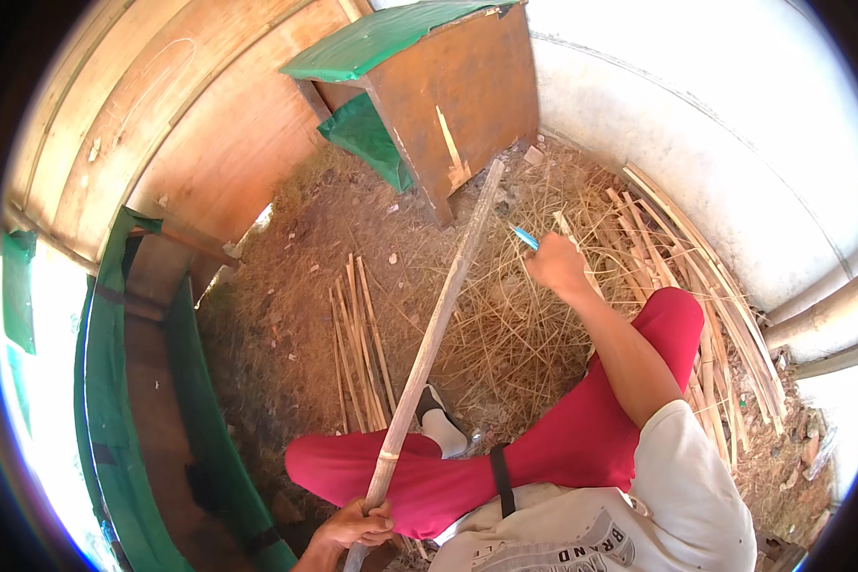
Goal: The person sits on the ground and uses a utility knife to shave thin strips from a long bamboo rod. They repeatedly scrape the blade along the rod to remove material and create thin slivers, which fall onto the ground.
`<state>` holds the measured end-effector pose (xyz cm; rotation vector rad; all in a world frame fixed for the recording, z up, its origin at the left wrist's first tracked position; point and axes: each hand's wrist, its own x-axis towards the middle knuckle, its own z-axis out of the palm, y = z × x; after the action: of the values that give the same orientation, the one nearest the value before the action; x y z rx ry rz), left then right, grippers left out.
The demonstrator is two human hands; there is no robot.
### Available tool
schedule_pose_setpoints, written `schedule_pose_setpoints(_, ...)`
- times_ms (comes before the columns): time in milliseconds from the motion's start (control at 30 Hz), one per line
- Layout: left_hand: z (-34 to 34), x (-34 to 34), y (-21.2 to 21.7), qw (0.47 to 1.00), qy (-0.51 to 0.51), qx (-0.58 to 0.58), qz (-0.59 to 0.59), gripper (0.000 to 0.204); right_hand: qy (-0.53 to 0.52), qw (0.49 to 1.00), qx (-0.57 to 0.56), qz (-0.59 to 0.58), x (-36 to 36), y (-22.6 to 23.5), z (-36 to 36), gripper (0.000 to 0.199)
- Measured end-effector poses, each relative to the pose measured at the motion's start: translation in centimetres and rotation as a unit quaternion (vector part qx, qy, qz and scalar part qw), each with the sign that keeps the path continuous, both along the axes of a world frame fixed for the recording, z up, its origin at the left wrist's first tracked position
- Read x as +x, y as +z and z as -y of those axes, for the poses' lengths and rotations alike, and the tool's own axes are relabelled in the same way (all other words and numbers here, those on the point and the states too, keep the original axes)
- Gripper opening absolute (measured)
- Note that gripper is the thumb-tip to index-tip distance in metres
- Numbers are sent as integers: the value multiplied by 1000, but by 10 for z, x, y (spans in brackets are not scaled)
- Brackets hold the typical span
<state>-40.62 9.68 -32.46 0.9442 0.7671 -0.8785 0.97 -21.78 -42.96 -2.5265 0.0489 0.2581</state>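
Observation:
My left hand (353, 525) is closed around the lower end of a long bamboo pole (436, 334). The pole slants up and away across my left leg, its far end close to a brown wooden cabinet (462, 105). Out over the shavings, my right hand (558, 265) is closed on a slim blue pointed tool (522, 236). Its tip points up and left toward the pole, with a gap between them. The rest of the tool is hidden in my fingers, so its exact kind does not show.
Curly shavings (505, 334) cover the dirt floor before me. Several thin strips (357, 343) lie left of the pole; longer strips (725, 315) pile up beside my right leg. A green-edged wooden frame (129, 400) stands at left. Plywood (248, 114) and white walls (658, 124) enclose the space.

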Motion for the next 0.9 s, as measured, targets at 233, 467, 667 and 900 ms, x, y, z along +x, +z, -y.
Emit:
schedule_pose_setpoints(233,40,40,-26,986,-67,114,97,33,74,995,60,37,-18,30,-1,24)
schedule_pose_setpoints(467,95,63,-50,765,-122,567,279,19,227,968,-24,105,-46,7,-20,13)
schedule_pose_setpoints(667,107,84,-51,737,-91,601,297,23,265,951,-47,154,-55,5,-26,13)
schedule_pose_setpoints(900,114,104,-53,725,-67,616,299,27,290,943,-34,159,-61,3,-29,11)
